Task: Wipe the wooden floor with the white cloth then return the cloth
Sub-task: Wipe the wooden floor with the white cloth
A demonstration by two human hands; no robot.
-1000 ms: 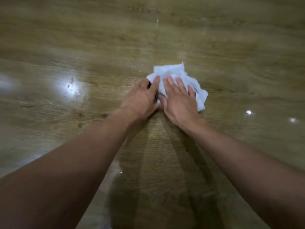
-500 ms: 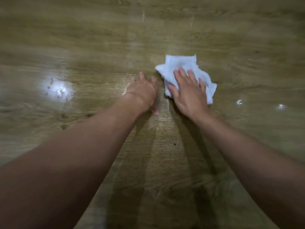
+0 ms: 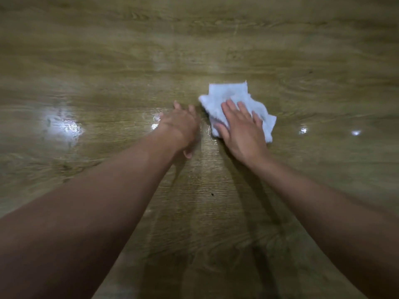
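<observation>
The right hand (image 3: 241, 128) is laid flat and spread on the white cloth (image 3: 234, 100), right of centre in the frame, with the fingers splayed over its crumpled middle; nothing is gripped, the cloth is only pressed down. The left hand (image 3: 180, 126) is set just beside the cloth's left edge, palm down on the bare boards, fingers loosely open and holding nothing. A second ago both hands were placed together on the cloth; since then the left has been taken off it, and the cloth has been slid toward the right of the frame under the right hand alone. Wiping is judged to be in progress (one-handed now), with the return of the cloth not yet begun. The wooden floor (image 3: 216, 201) is seen as glossy, with a bright reflection (image 3: 62, 126) at middle left and smaller glints at middle right. Nothing else of the room is shown.
</observation>
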